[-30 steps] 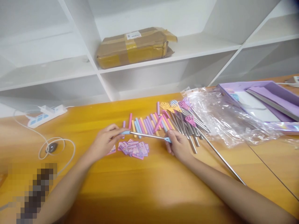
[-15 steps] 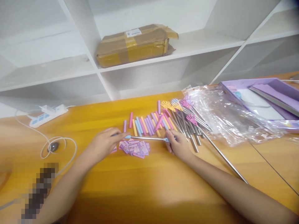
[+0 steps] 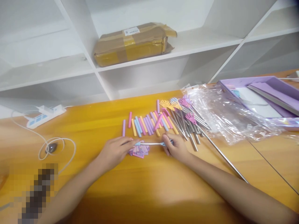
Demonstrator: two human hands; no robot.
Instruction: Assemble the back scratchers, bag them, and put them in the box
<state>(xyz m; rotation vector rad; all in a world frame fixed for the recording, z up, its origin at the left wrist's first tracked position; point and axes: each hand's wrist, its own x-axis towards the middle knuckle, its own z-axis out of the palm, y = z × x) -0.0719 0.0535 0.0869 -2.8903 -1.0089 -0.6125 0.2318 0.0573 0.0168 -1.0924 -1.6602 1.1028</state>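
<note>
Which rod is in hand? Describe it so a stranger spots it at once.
On the wooden table in front of the white shelves, find the pile of cards. Across it in view runs a metal rod, held between the left hand and right hand. Unlike the loose rods to its right, it shows light blue at both ends.

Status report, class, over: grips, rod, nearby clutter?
Left grip closed on metal rod, one end; right grip, other end. Nearest clutter: cards behind rod in view, coloured tubes beyond.

Bright light leaves a soft glare on the table [image 3: 173, 189] (the lower-left patch [image 3: 38, 196] is pixelated).
</note>
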